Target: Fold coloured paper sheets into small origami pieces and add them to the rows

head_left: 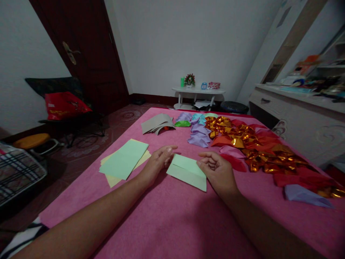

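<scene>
A pale green sheet of paper [185,172], folded with a crease and a loose flap across its middle, is between my two hands above the pink cloth. My right hand [219,171] pinches its right edge, the thumb on top and the other fingers curled. At the left edge my left hand [160,160] is closed, its curled fingers against the paper and its index finger stretched past the upper corner. Left of that hand lies a stack of flat green sheets [125,158] over yellow sheets [114,180].
Grey sheets [157,123] lie farther back on the pink-covered table [161,223]. Folded purple papers [199,135], shiny gold pieces [237,133] and red papers [299,178] spread along the right. A dresser [302,115] stands beyond the right edge, a chair with a red bag [66,105] at left.
</scene>
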The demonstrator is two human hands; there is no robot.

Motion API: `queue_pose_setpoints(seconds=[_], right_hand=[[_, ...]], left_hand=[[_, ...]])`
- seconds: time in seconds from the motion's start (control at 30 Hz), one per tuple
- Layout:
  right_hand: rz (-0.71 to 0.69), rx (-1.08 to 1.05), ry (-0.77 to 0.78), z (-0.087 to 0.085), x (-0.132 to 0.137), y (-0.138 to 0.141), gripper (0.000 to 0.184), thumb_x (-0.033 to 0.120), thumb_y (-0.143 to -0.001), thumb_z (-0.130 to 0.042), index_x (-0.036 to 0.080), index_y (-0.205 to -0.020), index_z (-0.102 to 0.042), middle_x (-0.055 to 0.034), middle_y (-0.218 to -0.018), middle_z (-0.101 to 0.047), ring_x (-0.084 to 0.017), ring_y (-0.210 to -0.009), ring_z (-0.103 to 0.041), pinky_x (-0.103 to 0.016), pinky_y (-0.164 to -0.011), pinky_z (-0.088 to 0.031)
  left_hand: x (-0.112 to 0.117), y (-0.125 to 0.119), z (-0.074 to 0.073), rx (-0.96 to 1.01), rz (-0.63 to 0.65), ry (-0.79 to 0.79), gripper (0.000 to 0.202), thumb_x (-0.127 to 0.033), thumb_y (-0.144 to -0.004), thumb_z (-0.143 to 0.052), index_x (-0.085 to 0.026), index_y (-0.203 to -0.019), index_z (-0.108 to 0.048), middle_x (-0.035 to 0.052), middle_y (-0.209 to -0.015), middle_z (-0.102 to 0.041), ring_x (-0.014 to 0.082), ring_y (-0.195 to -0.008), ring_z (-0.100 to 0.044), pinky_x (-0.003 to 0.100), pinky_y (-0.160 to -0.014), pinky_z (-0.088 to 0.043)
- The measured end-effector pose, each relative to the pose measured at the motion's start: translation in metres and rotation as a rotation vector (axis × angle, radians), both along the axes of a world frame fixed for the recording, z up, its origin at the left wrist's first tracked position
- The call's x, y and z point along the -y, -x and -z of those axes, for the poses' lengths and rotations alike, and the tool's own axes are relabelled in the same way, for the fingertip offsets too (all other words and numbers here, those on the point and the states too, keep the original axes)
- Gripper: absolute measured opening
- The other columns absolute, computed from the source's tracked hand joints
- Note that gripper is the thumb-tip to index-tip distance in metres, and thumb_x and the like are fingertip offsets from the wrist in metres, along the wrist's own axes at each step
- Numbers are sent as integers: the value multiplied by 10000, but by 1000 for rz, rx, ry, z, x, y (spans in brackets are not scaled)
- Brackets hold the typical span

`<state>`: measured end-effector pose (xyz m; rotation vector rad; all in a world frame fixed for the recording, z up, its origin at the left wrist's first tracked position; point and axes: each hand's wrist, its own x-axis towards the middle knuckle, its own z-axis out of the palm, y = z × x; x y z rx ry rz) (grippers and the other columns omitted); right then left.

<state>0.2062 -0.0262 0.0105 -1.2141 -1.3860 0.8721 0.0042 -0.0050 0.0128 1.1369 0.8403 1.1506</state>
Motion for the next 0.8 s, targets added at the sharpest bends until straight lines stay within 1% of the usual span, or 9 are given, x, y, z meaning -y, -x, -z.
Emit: queue_pose_setpoints(seconds=[0.13,0.3,0.4,0.47,0.53,0.6,0.7,0.73,0.8], right_hand=[[-35,31,-24,0,2,2,223,276,-737,-655,157,-916,-594,-11,-670,-620,-135,-594,-576,-239,-545,-440],[-257,44,91,-4,6,10,296,210,-698,-657,152,-983,-601,27,-632,-604,-109,-557,-563,-227,-549,-445],[-327,-28,180,-5,11,18,344,201,-685,-659,161,-1014,-566,59,-580,-569,-104,-506,-566,-225,-527,-464],[-374,-78,212,-6,15,20,305,229,-716,-642,168,-998,-545,67,-552,-551,-110,-478,-570,-227,-501,-472],[-431,-93,191,-7,18,20,235,267,-795,-570,172,-1006,-529,44,-592,-576,-112,-475,-574,-232,-488,-473],[-426,-47,88,-7,19,18,218,247,-854,-488,184,-1059,-525,1,-728,-615,-104,-512,-579,-236,-502,-476],[-346,186,-189,-8,18,14,323,147,-819,-526,241,-1125,-568,-42,-974,-585,-125,-710,-600,-254,-599,-498],[-331,276,-296,-8,18,14,345,119,-797,-553,259,-1109,-596,-46,-1019,-565,-141,-791,-595,-268,-651,-503],[-326,424,-492,-8,18,14,307,93,-786,-582,263,-1032,-648,-55,-1069,-546,-165,-897,-569,-293,-728,-494]], left_hand=[[-1,0,2,-151,29,-40,602,-315,-621,-795,-133,-1149,-571,29,-764,-646,114,-603,-594,202,-547,-427],[-2,1,-5,-75,-66,15,635,-271,-608,-802,-115,-1170,-550,14,-705,-633,114,-556,-592,209,-526,-450],[0,0,-10,-18,-80,88,671,-262,-602,-805,-132,-1201,-531,20,-731,-645,127,-559,-610,230,-536,-477],[1,0,-13,-26,-70,107,674,-262,-595,-810,-138,-1199,-536,27,-758,-653,128,-562,-614,235,-538,-486],[2,1,-17,-81,-32,93,690,-256,-591,-814,-148,-1212,-533,23,-755,-652,119,-548,-602,219,-518,-471],[1,3,-21,-147,57,83,719,-239,-587,-817,-157,-1237,-521,10,-725,-641,109,-543,-589,199,-509,-448],[-1,5,-25,-210,210,78,730,-226,-593,-815,-150,-1255,-517,10,-705,-633,113,-581,-595,195,-542,-435],[-2,5,-24,-225,250,71,731,-230,-598,-813,-145,-1259,-514,16,-711,-637,117,-595,-599,199,-556,-436],[-3,4,-20,-249,303,50,746,-235,-610,-806,-138,-1280,-493,33,-740,-653,126,-628,-608,213,-593,-444]])
